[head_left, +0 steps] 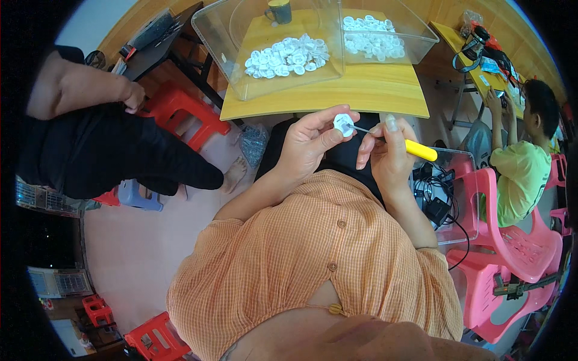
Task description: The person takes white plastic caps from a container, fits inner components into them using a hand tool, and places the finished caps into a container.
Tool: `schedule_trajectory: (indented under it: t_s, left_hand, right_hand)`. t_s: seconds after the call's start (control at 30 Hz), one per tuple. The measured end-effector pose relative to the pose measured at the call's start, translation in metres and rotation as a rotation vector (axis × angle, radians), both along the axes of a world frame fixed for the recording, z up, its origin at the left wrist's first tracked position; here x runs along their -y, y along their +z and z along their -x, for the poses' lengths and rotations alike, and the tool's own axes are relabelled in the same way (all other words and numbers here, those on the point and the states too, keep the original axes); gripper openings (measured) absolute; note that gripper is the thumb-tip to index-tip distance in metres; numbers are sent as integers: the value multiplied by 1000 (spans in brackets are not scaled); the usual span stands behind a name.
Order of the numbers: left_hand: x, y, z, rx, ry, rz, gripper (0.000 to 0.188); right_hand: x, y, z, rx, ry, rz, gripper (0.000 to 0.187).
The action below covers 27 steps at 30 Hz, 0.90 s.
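Between the thumb and fingers of my left hand (307,137) is a small round white plastic part (344,124). My right hand (392,155) grips a screwdriver (421,150) with a yellow handle and a thin metal shaft. Its tip points left and meets the white part, though the exact contact is too small to make out. Both hands are raised above my lap, just in front of the table's near edge. Beyond them, a pile of similar white parts (288,57) lies in a clear bin (236,78), and a second pile (373,39) in another clear bin (416,41).
The bins stand on a yellow table (325,99), with a dark mug (279,12) at the back. To my right are a clear box of cables (438,207) and pink chairs (518,240), with a seated person (518,174). At left, another person's leg (138,144) is near a red stool (180,111).
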<state>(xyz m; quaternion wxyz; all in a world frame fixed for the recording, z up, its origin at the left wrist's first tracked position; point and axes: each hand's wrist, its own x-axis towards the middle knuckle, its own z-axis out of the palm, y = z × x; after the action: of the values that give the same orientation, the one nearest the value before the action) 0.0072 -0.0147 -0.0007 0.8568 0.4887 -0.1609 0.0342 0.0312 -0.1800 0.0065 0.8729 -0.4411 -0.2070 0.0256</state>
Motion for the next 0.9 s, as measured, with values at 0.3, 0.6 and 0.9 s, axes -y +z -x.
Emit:
schedule_trajectory:
  t_s: [0.3,0.6,0.9]
  left_hand:
    - [2,-8,-1,79,102,-116,39]
    - [-1,-6,-1,93,104,-207,37]
    - [-6,-3,-5,-79,-42,47,37]
  right_hand:
    - [0,-5,-3,53,-14,77,30]
    - [4,-5,-3,374,-216,419,26]
    - [4,1,-19,-93,85,31,24]
